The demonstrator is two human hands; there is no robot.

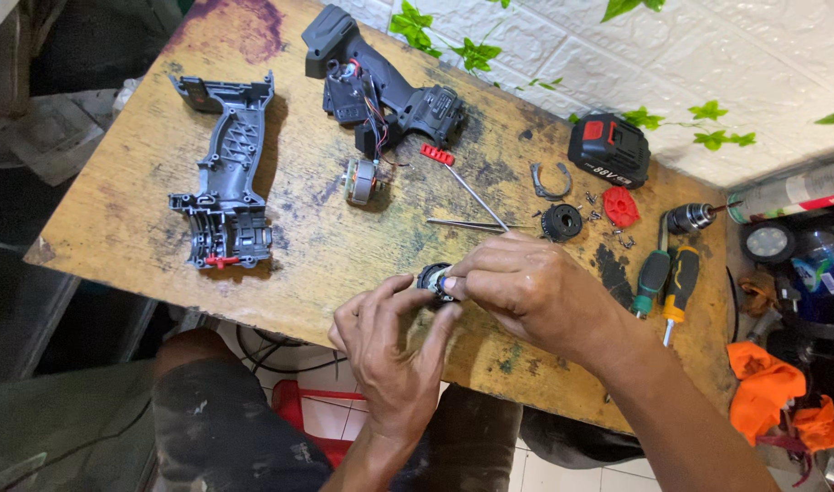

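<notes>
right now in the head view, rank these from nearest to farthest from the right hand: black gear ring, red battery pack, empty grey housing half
1. black gear ring, just beyond the right hand, mid table.
2. red battery pack, farther back on the right, by the wall.
3. empty grey housing half, far across on the table's left side.

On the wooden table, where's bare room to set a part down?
Bare table lies left of the grey housing half, and between it and the small motor. It is crowded right of the hands, around the battery, red disc and screwdrivers.
</notes>
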